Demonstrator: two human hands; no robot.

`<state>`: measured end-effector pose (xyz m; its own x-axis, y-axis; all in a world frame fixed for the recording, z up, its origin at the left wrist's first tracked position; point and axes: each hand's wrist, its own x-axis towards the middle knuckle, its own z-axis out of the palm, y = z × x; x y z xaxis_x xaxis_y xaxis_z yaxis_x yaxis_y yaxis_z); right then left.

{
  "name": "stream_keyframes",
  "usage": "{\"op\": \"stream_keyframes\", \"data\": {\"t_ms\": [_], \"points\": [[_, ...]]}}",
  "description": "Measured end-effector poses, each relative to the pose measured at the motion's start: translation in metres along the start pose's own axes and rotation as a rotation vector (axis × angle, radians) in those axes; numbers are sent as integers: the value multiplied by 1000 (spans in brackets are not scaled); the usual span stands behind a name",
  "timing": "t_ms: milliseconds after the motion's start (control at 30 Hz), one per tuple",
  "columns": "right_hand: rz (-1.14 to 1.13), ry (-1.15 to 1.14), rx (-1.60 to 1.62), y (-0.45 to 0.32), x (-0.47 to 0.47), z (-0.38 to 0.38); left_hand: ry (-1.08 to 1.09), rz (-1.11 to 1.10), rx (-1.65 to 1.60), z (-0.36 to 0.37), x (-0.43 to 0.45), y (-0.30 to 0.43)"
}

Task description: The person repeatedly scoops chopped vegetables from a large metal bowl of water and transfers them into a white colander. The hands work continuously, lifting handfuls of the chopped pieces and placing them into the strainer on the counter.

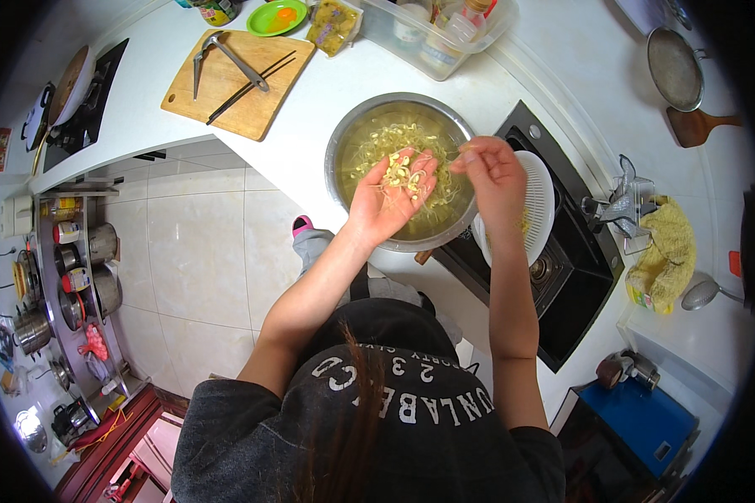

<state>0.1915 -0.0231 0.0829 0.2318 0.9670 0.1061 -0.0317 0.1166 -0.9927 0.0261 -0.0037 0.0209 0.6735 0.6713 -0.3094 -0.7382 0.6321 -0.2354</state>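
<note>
My left hand (387,204) is palm up over a steel basin (338,135), with a small heap of soybean sprouts (404,174) on the palm and fingers. To its right, my right hand (496,173) hovers above the basin's rim, thumb and fingertips pinched together on a thin pale sprout strand (456,151). Many more sprouts (409,133) float in the basin's water. Partly hidden beneath my right forearm, a white plastic colander (543,201) rests over the black sink and has some yellowish bits inside.
A wooden cutting board (270,60) bears a metal kitchen tool (242,66) and dark chopsticks (236,100). Behind are a green plate (267,24) with egg yolk, a food pouch (335,26) and a clear plastic bin (440,66). The black sink (572,302) is at right, a yellow cloth (670,245) beyond.
</note>
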Motion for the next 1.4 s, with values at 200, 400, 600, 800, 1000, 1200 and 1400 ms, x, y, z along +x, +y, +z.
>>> {"op": "stream_keyframes", "data": {"t_ms": [200, 400, 600, 800, 1000, 1200, 1400], "points": [[-133, -318, -1241, 45, -11, -22, 4, 21, 27, 1, -2, 4], [137, -146, -646, 37, -23, -32, -15, 15, 92, 7, -2, 2], [235, 136, -63, 26, -58, -66, -1, -54, 211, 19, 10, -24], [228, 350, 43, 10, -104, -96, -121, -235, 541, 32, 54, -83], [220, 560, -3, 32, -133, -138, -324, -515, 1894, 28, 110, -135], [257, 696, 60, 49, -161, -157, -217, -536, 1961, 56, 114, -133], [203, 744, 88, 63, -173, -166, -539, -273, 1999, 7, 138, -153]]}}
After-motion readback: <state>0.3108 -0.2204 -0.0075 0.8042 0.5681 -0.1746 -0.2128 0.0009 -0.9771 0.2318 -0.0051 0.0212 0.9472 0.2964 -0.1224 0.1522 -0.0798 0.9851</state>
